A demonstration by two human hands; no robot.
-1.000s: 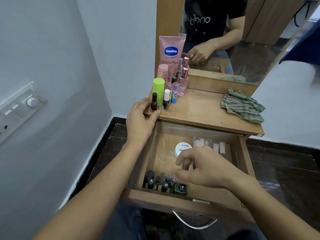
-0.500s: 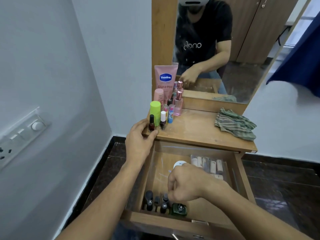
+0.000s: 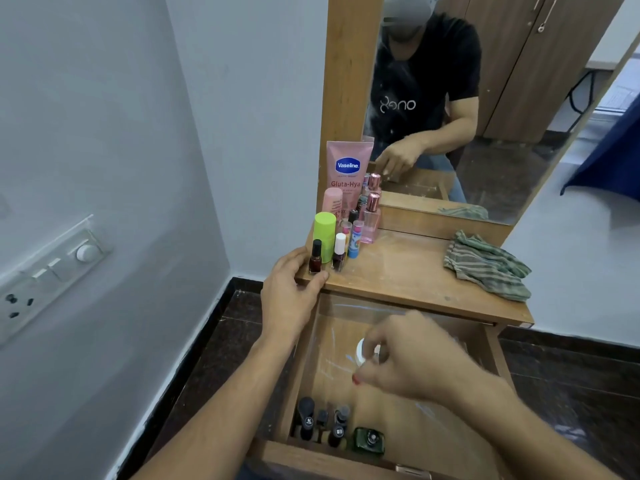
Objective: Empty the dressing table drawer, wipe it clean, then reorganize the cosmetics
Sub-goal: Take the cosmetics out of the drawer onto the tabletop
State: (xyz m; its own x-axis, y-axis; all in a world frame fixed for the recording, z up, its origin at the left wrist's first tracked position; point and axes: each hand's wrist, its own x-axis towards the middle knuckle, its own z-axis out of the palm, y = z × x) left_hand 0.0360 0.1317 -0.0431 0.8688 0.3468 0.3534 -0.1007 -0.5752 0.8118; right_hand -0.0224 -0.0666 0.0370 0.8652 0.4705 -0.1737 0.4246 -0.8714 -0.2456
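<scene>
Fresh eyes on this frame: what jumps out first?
The pink Vaseline tube stands tallest in the cluster of bottles at the tabletop's back left, against the mirror frame. Below, the right hand hovers over the open drawer, pinching something small and red, while the left hand rests on the table's corner. A striped cloth lies crumpled at right.

A: In the drawer we count four dark tubes, one green bottle and one white jar.

B: On the tabletop above the drawer we count two nail polishes, one green can, one Vaseline tube, one cloth. The cluster behind is too crowded for us to count.

A: Two hands.
</scene>
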